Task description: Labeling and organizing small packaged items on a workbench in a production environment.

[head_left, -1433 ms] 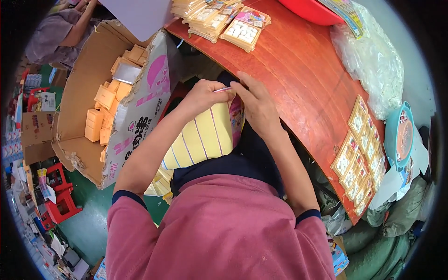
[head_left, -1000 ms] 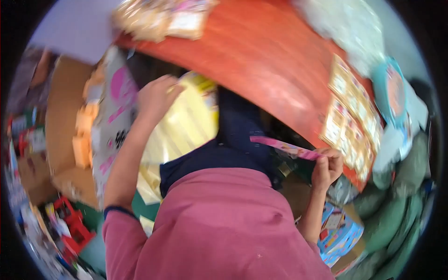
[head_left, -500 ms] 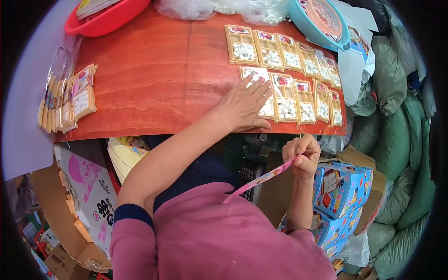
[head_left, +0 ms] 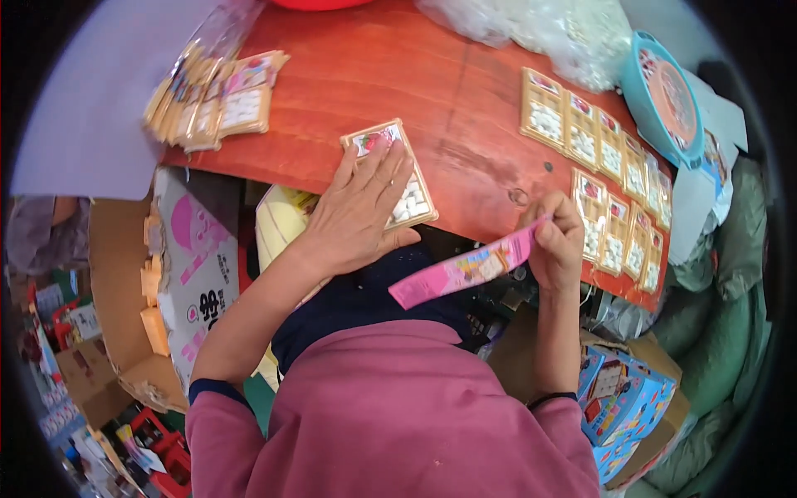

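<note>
My left hand [head_left: 359, 197] lies flat, fingers stretched out, on a shallow tan tray [head_left: 419, 166] at the table's front edge. White pellet-like pieces and a strawberry-printed card show around my fingers; part of the tray is hidden beneath them. To the right, my right hand [head_left: 554, 236] pinches one end of a pink printed paper strip [head_left: 475, 267]. The strip slants down to the left, in front of my body. Nearest my right hand on the table is a short row of similar filled trays [head_left: 614, 232], with a second row [head_left: 585, 137] behind it.
Stacked packed trays [head_left: 241, 104] stand at the table's left. A blue basin [head_left: 689, 145] and clear plastic bags [head_left: 548, 33] occupy the back right. Below the edge are a large carton [head_left: 124, 274] on the left and blue printed boxes [head_left: 627, 394] on the right.
My left hand has slid one tray leftward, away from the front row. The pink strip, still in my right hand, has turned to show more of its printed face. The view has shifted left.
</note>
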{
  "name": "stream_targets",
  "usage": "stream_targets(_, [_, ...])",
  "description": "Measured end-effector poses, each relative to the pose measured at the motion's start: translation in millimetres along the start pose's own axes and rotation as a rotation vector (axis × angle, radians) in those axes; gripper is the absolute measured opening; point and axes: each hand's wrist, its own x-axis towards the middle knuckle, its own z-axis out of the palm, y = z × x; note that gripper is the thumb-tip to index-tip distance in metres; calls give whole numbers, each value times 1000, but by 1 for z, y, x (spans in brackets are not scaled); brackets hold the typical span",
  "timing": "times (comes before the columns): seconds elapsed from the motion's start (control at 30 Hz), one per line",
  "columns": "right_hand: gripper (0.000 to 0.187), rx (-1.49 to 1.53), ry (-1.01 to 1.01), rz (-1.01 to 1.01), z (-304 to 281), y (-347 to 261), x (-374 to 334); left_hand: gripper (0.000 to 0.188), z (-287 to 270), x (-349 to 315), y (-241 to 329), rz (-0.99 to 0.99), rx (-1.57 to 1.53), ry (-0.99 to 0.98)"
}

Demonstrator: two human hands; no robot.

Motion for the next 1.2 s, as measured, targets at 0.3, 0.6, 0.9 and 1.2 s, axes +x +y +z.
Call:
stream_targets(0.3, [7, 37, 81, 118, 56, 21, 67, 40, -10, -40, -20, -444, -1035, 551])
stream_targets(0.6, [11, 123, -296, 181, 67, 12, 86, 41, 1, -38, -18, -668, -1155, 569])
stream_targets(0.9, [17, -40, -226, 199, 73, 17, 92, 27, -1, -18, -13, -335, -144, 332])
stream_targets(1.2, [29, 150, -314, -80, 44, 7, 78, 25, 0, -17, -26, -154, 74, 378])
